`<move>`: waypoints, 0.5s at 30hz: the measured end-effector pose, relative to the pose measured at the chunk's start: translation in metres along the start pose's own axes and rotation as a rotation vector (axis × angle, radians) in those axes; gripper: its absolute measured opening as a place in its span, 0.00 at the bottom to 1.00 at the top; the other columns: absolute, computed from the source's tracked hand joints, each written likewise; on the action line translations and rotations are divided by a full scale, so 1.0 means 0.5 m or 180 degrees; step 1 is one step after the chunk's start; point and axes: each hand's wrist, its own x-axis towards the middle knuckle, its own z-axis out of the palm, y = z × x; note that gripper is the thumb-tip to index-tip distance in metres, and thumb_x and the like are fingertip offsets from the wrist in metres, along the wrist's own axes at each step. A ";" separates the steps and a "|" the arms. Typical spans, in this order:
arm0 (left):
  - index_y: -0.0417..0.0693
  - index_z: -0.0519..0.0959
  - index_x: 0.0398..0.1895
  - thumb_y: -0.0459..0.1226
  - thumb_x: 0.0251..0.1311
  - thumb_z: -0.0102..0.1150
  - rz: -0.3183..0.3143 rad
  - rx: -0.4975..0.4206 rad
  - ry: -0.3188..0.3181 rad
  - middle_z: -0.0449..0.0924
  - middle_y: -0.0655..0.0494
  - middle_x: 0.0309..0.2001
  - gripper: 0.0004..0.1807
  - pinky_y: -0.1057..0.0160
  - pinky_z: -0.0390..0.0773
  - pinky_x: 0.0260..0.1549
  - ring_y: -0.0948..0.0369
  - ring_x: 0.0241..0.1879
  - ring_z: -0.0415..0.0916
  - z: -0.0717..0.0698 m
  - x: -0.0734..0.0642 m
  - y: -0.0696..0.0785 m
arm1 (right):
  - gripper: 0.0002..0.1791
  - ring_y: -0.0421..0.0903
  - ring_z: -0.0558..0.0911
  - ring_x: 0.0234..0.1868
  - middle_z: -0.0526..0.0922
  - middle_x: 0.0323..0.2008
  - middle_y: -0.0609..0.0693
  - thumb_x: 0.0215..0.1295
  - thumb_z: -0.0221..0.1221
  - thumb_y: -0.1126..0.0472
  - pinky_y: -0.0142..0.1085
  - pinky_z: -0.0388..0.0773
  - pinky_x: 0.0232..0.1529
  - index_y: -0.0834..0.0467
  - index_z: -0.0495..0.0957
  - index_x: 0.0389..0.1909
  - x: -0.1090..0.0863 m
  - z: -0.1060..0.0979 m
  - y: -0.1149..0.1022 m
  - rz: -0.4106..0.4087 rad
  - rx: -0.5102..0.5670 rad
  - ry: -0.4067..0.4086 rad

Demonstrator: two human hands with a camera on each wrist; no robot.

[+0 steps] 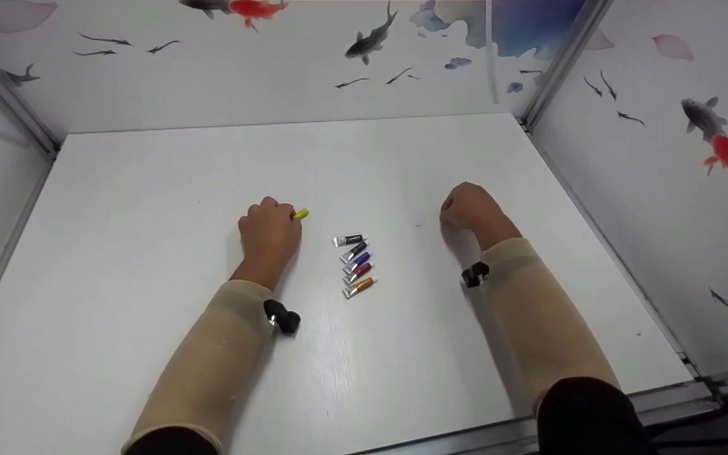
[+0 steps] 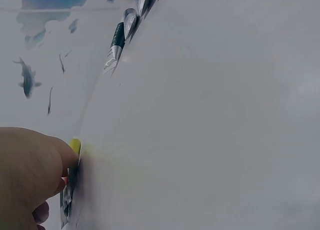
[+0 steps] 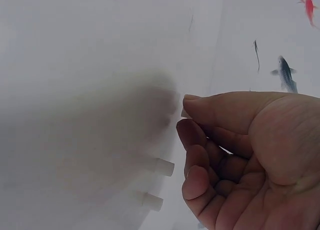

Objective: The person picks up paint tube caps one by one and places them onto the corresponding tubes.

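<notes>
My left hand [image 1: 269,235] rests low over the table left of centre and grips a small paint tube with a yellow end [image 1: 301,213]. In the left wrist view the tube's yellow part [image 2: 75,145] sticks out past the fingers; its lower part is partly hidden. My right hand [image 1: 473,208] is at the right, thumb and index finger pinching a small white cap-like piece [image 3: 185,114]. Two similar white cylinders, one [image 3: 165,167] above the other [image 3: 153,201], appear beside it. Between the hands lie several paint tubes: black [image 1: 349,240], purple [image 1: 357,262], red [image 1: 359,273] and orange [image 1: 359,287].
The white table [image 1: 414,354] is bounded by a printed back wall [image 1: 288,82] and a right wall [image 1: 642,158] with fish pictures. Metal frame posts stand at the corners. A metal rail [image 1: 465,437] runs along the front edge.
</notes>
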 end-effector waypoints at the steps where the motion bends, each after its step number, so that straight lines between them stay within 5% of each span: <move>1: 0.47 0.88 0.57 0.42 0.76 0.57 0.0021 0.0016 0.0005 0.84 0.47 0.51 0.17 0.45 0.80 0.49 0.47 0.49 0.80 -0.001 -0.001 0.001 | 0.18 0.61 0.81 0.64 0.84 0.62 0.61 0.72 0.58 0.59 0.55 0.80 0.65 0.61 0.86 0.58 0.000 -0.001 -0.001 -0.0039 -0.0009 0.0017; 5: 0.47 0.88 0.56 0.43 0.76 0.55 0.0044 0.0022 0.0029 0.83 0.47 0.51 0.16 0.44 0.79 0.49 0.46 0.49 0.80 -0.006 -0.003 0.005 | 0.21 0.63 0.80 0.68 0.83 0.65 0.62 0.73 0.57 0.58 0.57 0.79 0.67 0.61 0.85 0.60 -0.002 -0.004 -0.005 -0.0168 0.0010 0.0077; 15: 0.50 0.87 0.56 0.46 0.76 0.60 0.0061 -0.0160 0.0114 0.91 0.50 0.49 0.15 0.47 0.80 0.48 0.48 0.46 0.83 -0.030 -0.008 0.027 | 0.19 0.55 0.84 0.57 0.84 0.62 0.57 0.79 0.58 0.53 0.51 0.83 0.58 0.57 0.83 0.63 -0.020 -0.004 -0.032 -0.0215 0.0498 0.0232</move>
